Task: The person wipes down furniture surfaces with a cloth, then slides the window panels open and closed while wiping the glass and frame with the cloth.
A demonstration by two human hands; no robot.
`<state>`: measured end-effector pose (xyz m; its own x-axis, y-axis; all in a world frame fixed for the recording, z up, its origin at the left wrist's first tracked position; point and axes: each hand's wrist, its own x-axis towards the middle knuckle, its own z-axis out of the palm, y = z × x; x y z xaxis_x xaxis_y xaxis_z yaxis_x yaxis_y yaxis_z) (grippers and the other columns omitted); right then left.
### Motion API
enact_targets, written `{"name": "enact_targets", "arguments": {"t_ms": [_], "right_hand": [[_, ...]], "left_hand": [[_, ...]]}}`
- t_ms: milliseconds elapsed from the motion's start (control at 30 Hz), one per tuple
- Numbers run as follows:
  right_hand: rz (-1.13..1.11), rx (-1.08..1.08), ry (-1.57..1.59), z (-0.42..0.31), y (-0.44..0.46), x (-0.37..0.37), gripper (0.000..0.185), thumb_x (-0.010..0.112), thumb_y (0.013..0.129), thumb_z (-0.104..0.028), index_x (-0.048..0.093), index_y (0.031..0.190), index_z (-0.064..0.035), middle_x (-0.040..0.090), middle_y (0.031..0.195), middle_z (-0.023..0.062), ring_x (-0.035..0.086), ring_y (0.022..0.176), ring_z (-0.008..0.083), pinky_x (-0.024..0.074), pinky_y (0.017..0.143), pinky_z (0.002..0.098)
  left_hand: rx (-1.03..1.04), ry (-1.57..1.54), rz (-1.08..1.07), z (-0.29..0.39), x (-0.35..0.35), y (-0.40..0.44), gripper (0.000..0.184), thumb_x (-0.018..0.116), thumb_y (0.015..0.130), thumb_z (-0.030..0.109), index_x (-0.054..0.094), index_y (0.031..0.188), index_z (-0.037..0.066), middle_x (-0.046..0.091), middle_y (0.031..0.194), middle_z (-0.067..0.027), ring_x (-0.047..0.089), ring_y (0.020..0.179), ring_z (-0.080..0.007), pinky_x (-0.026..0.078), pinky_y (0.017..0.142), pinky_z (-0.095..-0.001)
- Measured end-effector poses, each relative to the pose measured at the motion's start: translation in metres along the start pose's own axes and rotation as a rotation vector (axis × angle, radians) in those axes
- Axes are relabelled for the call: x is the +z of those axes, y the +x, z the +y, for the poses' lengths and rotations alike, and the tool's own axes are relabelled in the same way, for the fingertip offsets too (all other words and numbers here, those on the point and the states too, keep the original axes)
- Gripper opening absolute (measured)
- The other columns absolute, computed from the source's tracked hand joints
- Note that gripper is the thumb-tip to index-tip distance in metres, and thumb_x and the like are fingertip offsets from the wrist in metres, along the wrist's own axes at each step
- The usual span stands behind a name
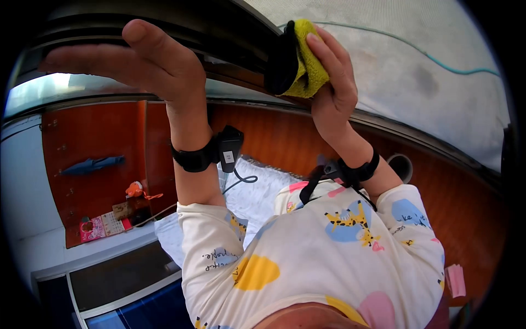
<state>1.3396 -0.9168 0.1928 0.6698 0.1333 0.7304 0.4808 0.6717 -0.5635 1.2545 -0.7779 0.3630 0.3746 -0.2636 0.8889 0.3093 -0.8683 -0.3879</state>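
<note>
My right hand point(337, 90) grips a folded yellow-green and black cloth point(313, 66), fingers over its outer side. The cloth lies against the edge of a dark window frame point(235, 33). My left hand point(159, 66) is raised at the upper left, its fingers stretched out flat and its thumb apart, with nothing in it. It is in front of the dark frame; whether it touches the frame I cannot tell. Each wrist wears a black strap with a small device.
Outside the frame, a green hose point(408, 43) crosses a pale surface. Below left, a folded blue umbrella point(93, 164) hangs on a red-brown panel point(96, 129). A white sheet point(255, 192) lies behind my arms. A grey round container point(400, 167) stands right of my right wrist.
</note>
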Motion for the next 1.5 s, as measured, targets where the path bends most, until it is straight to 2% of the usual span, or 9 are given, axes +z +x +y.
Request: {"name": "enact_targets", "arguments": {"t_ms": [267, 333, 433, 633, 800, 1000, 1033, 1200, 1500], "right_hand": [[-0.324, 0.485, -0.255, 0.051, -0.123, -0.063, 0.056, 0.04, 0.073, 0.019, 0.067, 0.116, -0.007, 0.062, 0.119, 0.0143, 0.061, 0.108, 0.0285, 0.0478, 0.093, 0.0294], [-0.448, 0.853, -0.229, 0.07, -0.126, -0.091, 0.05, 0.04, 0.077, 0.015, 0.066, 0.114, -0.0057, 0.063, 0.117, 0.0126, 0.063, 0.105, 0.0246, 0.048, 0.091, 0.0284], [-0.222, 0.848, -0.136, 0.046, -0.088, -0.088, 0.046, 0.038, 0.081, 0.011, 0.065, 0.114, -0.0052, 0.064, 0.113, 0.0105, 0.063, 0.103, 0.0205, 0.0474, 0.09, 0.0271], [-0.178, 0.102, 0.073, 0.0, -0.012, 0.001, 0.058, 0.052, 0.071, 0.02, 0.062, 0.12, -0.0077, 0.056, 0.126, 0.0137, 0.058, 0.112, 0.0305, 0.0484, 0.093, 0.0343], [-0.122, 0.227, -0.037, 0.023, -0.065, 0.005, 0.061, 0.053, 0.072, 0.019, 0.062, 0.124, -0.0126, 0.056, 0.127, 0.0139, 0.059, 0.111, 0.0317, 0.052, 0.093, 0.0344], [-0.189, 0.472, -0.294, 0.08, -0.16, -0.06, 0.06, 0.047, 0.072, 0.019, 0.06, 0.121, -0.0128, 0.058, 0.126, 0.0136, 0.06, 0.111, 0.0332, 0.0515, 0.094, 0.0344], [-0.191, 0.539, -0.292, 0.089, -0.178, -0.07, 0.06, 0.041, 0.072, 0.021, 0.058, 0.123, -0.0077, 0.058, 0.125, 0.0174, 0.056, 0.117, 0.0337, 0.047, 0.097, 0.0337], [-0.207, 0.694, -0.509, 0.141, -0.249, -0.105, 0.055, 0.046, 0.077, 0.015, 0.053, 0.125, -0.0122, 0.059, 0.123, 0.0127, 0.057, 0.111, 0.0354, 0.0513, 0.09, 0.0371], [-0.351, 1.04, -0.567, 0.19, -0.29, -0.139, 0.045, 0.053, 0.085, -0.001, 0.053, 0.126, -0.0201, 0.063, 0.109, 0.0193, 0.058, 0.103, 0.0417, 0.0489, 0.082, 0.0409]], "left_hand": [[-0.185, 0.187, -0.03, -0.013, -0.013, -0.005, 0.094, 0.026, 0.096, 0.063, -0.01, 0.147, -0.007, -0.008, 0.151, -0.0367, -0.004, 0.144, -0.0443, 0.011, 0.117, -0.0464], [-0.171, 0.071, -0.021, -0.006, -0.011, -0.001, 0.093, 0.03, 0.096, 0.061, -0.01, 0.148, -0.005, -0.009, 0.152, -0.0345, -0.003, 0.145, -0.0417, 0.005, 0.117, -0.044], [-0.146, -0.045, 0.011, 0.001, -0.005, 0.006, 0.093, 0.035, 0.096, 0.059, -0.01, 0.149, -0.004, -0.01, 0.153, -0.0324, -0.003, 0.145, -0.0391, 0.001, 0.118, -0.0408], [-0.209, 0.046, -0.006, 0.012, -0.012, 0.003, 0.099, 0.034, 0.093, 0.065, -0.007, 0.149, -0.005, -0.001, 0.151, -0.0358, 0.01, 0.144, -0.0424, 0.016, 0.116, -0.0376], [-0.243, 0.211, 0.02, 0.002, -0.016, -0.002, 0.095, 0.029, 0.094, 0.066, -0.002, 0.149, -0.005, 0.007, 0.151, -0.0363, 0.018, 0.142, -0.043, 0.019, 0.116, -0.0375], [-0.326, 0.205, 0.018, -0.01, -0.026, 0.004, 0.099, 0.031, 0.09, 0.07, -0.004, 0.151, 0.0, 0.013, 0.152, -0.0322, 0.041, 0.132, -0.042, 0.051, 0.091, -0.0339], [-0.433, 0.256, 0.024, 0.001, -0.025, 0.005, 0.081, 0.027, 0.098, 0.059, -0.001, 0.152, 0.004, 0.019, 0.151, -0.0285, 0.046, 0.129, -0.0352, 0.054, 0.087, -0.0323], [-0.402, 0.371, 0.033, -0.006, -0.023, 0.001, 0.074, 0.024, 0.099, 0.053, 0.002, 0.152, 0.005, 0.023, 0.15, -0.0267, 0.048, 0.127, -0.0326, 0.053, 0.089, -0.0329], [-0.383, 0.572, -0.004, -0.023, -0.021, -0.012, 0.062, 0.018, 0.102, 0.043, 0.008, 0.152, 0.006, 0.03, 0.147, -0.0235, 0.05, 0.125, -0.028, 0.052, 0.092, -0.0341]]}}
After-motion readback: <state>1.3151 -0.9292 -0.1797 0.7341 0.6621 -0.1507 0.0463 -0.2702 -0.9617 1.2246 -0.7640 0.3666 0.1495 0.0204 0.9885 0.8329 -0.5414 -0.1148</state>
